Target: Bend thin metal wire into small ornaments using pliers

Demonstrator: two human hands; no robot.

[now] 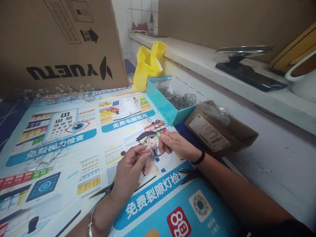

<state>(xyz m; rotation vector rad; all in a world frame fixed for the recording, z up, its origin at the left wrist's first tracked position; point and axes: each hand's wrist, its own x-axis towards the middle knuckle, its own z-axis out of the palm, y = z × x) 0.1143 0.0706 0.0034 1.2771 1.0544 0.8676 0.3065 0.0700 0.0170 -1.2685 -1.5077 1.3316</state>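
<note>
A thin wire ring (155,156) is held up between both hands above the printed poster sheet. My left hand (129,168) pinches its left side between thumb and fingers. My right hand (174,144) has closed thumb and fingers on the right side of the same ring. Just beyond the hands lies a small cluster of dark and reddish rings (158,125). A dark pointed tool (102,191) shows beside my left wrist, partly covered by it. Under my right forearm, the dark jaws of another tool (189,175) stick out; the rest is hidden.
An open teal box (163,102) holds tangled wire pieces (179,98). To its right sits an open brown carton (214,131). Behind are a yellow bag (148,67) and a large cardboard box (74,49). Clear, shiny wire pieces (87,93) lie back left; a white ledge (195,56) runs along the right.
</note>
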